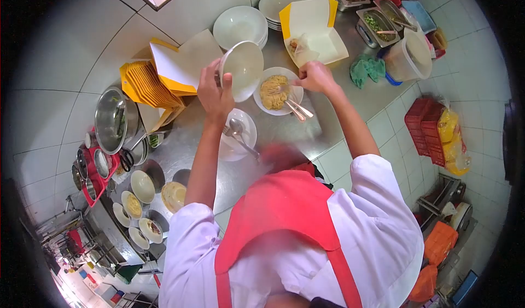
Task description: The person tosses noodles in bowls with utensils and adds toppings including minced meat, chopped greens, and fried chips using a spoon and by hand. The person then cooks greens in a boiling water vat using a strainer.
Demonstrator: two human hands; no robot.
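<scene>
My left hand (215, 89) grips a white bowl (244, 70) by its side, tilted so its inside faces me. My right hand (316, 78) is closed over the right rim of a white plate (290, 107); what its fingers pinch, if anything, is hidden. Noodles (273, 92) lie on that plate, with a fork (295, 110) and a second metal utensil resting across them, handles toward me. Below the bowl, another white plate (247, 126) carries a metal spoon (237, 128) and another utensil.
An open yellow-and-white box (320, 43) holds a small bag behind the noodles. Stacked plates (238, 28) stand at the wall. Folded yellow boxes (143, 84) and a metal bowl (112, 126) are at left. Food trays (377, 26), a green cloth (365, 71) and a plastic tub (410, 57) are at right.
</scene>
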